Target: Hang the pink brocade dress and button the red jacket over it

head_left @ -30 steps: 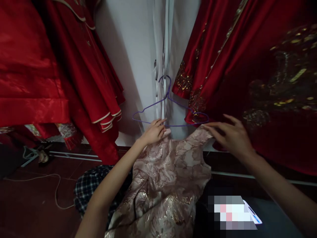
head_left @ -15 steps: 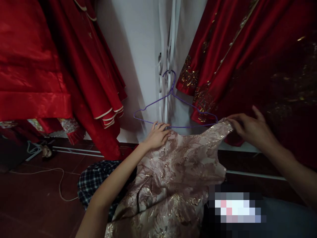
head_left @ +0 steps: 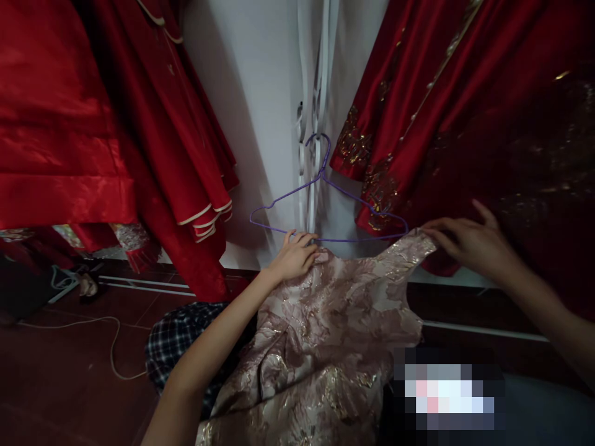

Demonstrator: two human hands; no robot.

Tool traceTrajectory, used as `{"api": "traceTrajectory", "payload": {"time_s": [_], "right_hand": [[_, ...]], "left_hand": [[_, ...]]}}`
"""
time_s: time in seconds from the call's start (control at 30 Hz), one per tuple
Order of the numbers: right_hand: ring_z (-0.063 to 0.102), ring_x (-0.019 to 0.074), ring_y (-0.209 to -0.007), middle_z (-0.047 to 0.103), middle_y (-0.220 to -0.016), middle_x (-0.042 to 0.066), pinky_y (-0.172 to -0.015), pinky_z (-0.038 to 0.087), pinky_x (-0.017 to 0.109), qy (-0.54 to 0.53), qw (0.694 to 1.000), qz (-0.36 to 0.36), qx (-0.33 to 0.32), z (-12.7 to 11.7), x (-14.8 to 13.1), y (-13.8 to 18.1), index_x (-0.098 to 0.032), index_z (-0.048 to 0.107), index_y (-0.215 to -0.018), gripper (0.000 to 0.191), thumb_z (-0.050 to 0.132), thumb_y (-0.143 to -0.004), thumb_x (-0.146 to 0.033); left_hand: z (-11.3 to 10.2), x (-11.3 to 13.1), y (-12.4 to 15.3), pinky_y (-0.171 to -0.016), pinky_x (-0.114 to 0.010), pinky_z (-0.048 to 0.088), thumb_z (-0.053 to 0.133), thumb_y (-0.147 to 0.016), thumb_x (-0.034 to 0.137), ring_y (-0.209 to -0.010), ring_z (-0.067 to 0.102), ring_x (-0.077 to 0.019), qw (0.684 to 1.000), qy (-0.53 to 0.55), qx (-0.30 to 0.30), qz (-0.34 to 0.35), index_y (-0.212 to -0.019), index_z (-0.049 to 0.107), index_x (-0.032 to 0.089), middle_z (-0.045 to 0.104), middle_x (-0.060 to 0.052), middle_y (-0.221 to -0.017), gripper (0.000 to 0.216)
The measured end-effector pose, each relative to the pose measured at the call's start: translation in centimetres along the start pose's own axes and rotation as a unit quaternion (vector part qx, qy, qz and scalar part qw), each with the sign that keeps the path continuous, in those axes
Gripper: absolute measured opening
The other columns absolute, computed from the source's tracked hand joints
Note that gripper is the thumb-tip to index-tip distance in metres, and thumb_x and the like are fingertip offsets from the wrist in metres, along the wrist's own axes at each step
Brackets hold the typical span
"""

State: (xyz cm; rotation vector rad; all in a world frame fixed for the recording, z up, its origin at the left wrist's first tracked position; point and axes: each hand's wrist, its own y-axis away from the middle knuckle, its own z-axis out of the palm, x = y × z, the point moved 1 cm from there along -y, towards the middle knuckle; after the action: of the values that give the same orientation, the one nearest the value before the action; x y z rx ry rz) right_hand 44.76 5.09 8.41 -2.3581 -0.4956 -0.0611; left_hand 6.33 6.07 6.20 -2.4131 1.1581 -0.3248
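Note:
A pale pink dress with gold brocade (head_left: 325, 334) lies spread in front of me, its shoulders toward the wall. My left hand (head_left: 295, 255) is closed on the dress's left shoulder together with the bottom bar of a purple wire hanger (head_left: 320, 204). My right hand (head_left: 465, 243) pinches the dress's right shoulder strap and holds it out to the right, near the hanger's right end. The hanger's hook points up against the white wall.
Red satin garments (head_left: 93, 124) hang at the left. Red gowns with gold embroidery (head_left: 465, 111) hang at the right, close behind my right hand. A white wall corner (head_left: 264, 93) lies between them. Checked fabric (head_left: 181, 334) and a cord (head_left: 111, 353) lie on the dark red floor.
My right hand took hold of the dress's right shoulder and pulled it out to the right, stretching the neckline. My left hand closed on the hanger bar and left shoulder.

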Motion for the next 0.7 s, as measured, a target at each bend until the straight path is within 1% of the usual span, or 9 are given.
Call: {"api": "traceTrajectory", "payload": {"time_s": [0.17, 0.3, 0.4, 0.5, 0.53, 0.6, 0.63, 0.67, 0.7], "right_hand": [[0.066, 0.0168, -0.075, 0.07, -0.081, -0.005, -0.112, 0.001, 0.044, -0.055, 0.998, 0.022, -0.023, -0.7, -1.1, -0.7, -0.029, 0.061, -0.091, 0.03, 0.038, -0.083, -0.047], [0.066, 0.0169, -0.077, 0.071, -0.079, -0.005, -0.112, 0.003, 0.045, -0.081, 0.995, 0.04, -0.029, -1.0, -1.4, -1.1, -0.028, 0.061, -0.091, 0.031, 0.039, -0.082, -0.048], [0.066, 0.0189, -0.078, 0.071, -0.081, -0.004, -0.111, 0.006, 0.049, -0.09, 0.994, 0.05, -0.028, -1.3, -1.5, -2.1, -0.028, 0.061, -0.092, 0.031, 0.04, -0.082, -0.048], [0.065, 0.0221, -0.082, 0.07, -0.086, -0.005, -0.109, 0.014, 0.054, -0.108, 0.992, 0.07, 0.003, -1.9, -2.9, -4.2, -0.034, 0.059, -0.091, 0.025, 0.039, -0.083, -0.047], [0.064, 0.0228, -0.086, 0.069, -0.09, -0.005, -0.108, 0.017, 0.054, -0.121, 0.99, 0.078, 0.01, -2.0, -3.9, -5.1, -0.038, 0.058, -0.091, 0.022, 0.039, -0.084, -0.047], [0.062, 0.0239, -0.088, 0.067, -0.092, -0.006, -0.103, 0.027, 0.055, -0.157, 0.983, 0.09, 0.034, -2.1, -6.3, -6.6, -0.044, 0.054, -0.09, 0.016, 0.04, -0.084, -0.047], [0.062, 0.0251, -0.087, 0.067, -0.092, -0.005, -0.096, 0.035, 0.056, -0.18, 0.977, 0.1, 0.046, -2.0, -7.6, -7.1, -0.045, 0.053, -0.091, 0.015, 0.04, -0.084, -0.047], [0.062, 0.0259, -0.087, 0.066, -0.094, -0.004, -0.086, 0.043, 0.054, -0.21, 0.967, 0.126, 0.068, -1.7, -8.8, -7.5, -0.045, 0.051, -0.093, 0.015, 0.038, -0.085, -0.047], [0.061, 0.0263, -0.087, 0.065, -0.097, -0.003, -0.079, 0.046, 0.053, -0.236, 0.954, 0.158, 0.092, -1.4, -9.9, -7.7, -0.046, 0.049, -0.096, 0.017, 0.036, -0.086, -0.046]], "left_hand": [[0.1, 0.1, -0.1, -0.106, -0.045, 0.018, 0.035, -0.089, 0.027, -0.117, 0.041, -0.0197, 1.0, 0.012, 0.003, 0.011, -0.089, 0.06, 0.02, 0.05, -0.005, -0.126, 0.025], [0.1, 0.1, 0.0, -0.106, -0.045, 0.018, 0.037, -0.089, 0.026, -0.118, 0.041, -0.0195, 1.0, 0.019, 0.003, 0.011, -0.089, 0.06, 0.02, 0.05, -0.005, -0.126, 0.024], [0.1, 0.1, -0.1, -0.107, -0.045, 0.017, 0.037, -0.088, 0.026, -0.117, 0.042, -0.0193, 1.0, 0.029, -0.003, 0.009, -0.091, 0.06, 0.021, 0.05, -0.005, -0.126, 0.024], [0.1, 0.3, -0.2, -0.106, -0.046, 0.016, 0.037, -0.088, 0.026, -0.117, 0.043, -0.0194, 0.999, 0.042, -0.007, 0.005, -0.092, 0.06, 0.021, 0.049, -0.005, -0.126, 0.024], [0.2, 0.5, -0.3, -0.106, -0.046, 0.017, 0.037, -0.088, 0.026, -0.117, 0.042, -0.0194, 0.999, 0.047, -0.008, 0.003, -0.092, 0.06, 0.021, 0.049, -0.005, -0.126, 0.024], [0.3, 1.1, -0.5, -0.106, -0.045, 0.018, 0.037, -0.089, 0.025, -0.117, 0.042, -0.0193, 0.998, 0.058, -0.006, -0.004, -0.092, 0.06, 0.021, 0.05, -0.005, -0.126, 0.023], [0.4, 1.4, -0.6, -0.105, -0.044, 0.019, 0.037, -0.089, 0.026, -0.117, 0.043, -0.0194, 0.998, 0.066, -0.002, -0.01, -0.091, 0.06, 0.021, 0.051, -0.005, -0.124, 0.023], [0.4, 1.8, -0.8, -0.104, -0.044, 0.021, 0.037, -0.089, 0.026, -0.116, 0.044, -0.0194, 0.997, 0.075, 0.004, -0.019, -0.091, 0.06, 0.021, 0.053, -0.005, -0.121, 0.023], [0.4, 2.0, -0.9, -0.104, -0.044, 0.022, 0.037, -0.089, 0.026, -0.113, 0.046, -0.0192, 0.996, 0.086, 0.016, -0.034, -0.09, 0.059, 0.02, 0.056, -0.005, -0.117, 0.023]]}}
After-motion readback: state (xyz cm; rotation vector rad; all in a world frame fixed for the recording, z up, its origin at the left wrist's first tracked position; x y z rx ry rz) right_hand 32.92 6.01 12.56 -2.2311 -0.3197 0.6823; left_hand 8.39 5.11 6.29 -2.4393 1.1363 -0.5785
